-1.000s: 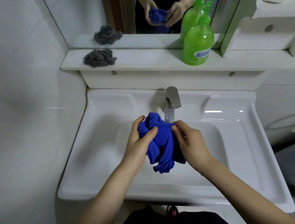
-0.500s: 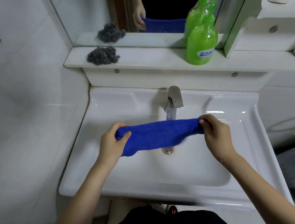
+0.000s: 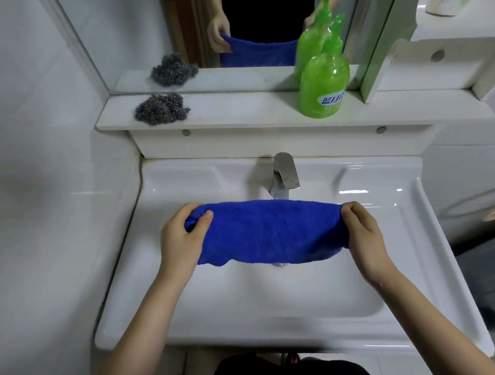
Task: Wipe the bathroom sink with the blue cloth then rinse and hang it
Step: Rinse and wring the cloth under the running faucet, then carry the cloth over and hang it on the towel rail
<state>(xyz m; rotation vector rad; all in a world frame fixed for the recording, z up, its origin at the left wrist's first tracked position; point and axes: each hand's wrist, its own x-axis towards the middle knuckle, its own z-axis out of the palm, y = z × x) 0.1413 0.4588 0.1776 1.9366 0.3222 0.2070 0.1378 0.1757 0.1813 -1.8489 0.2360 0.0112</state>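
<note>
The blue cloth (image 3: 270, 232) is stretched out flat between my two hands above the white sink (image 3: 194, 310). My left hand (image 3: 183, 240) grips its left end and my right hand (image 3: 363, 233) pinches its right end. The cloth hangs in front of the steel faucet (image 3: 285, 174) and hides most of the drain. No water runs from the faucet.
A white shelf (image 3: 243, 112) behind the sink carries a steel wool pad (image 3: 161, 108) at the left and a green soap pump bottle (image 3: 323, 83) at the right. The mirror (image 3: 127, 27) above reflects my hands and the cloth. White tiled wall stands at the left.
The cloth was bunched between both hands by the faucet. My hands have pulled apart and spread it wide; since half a second ago it hangs a little lower and wider.
</note>
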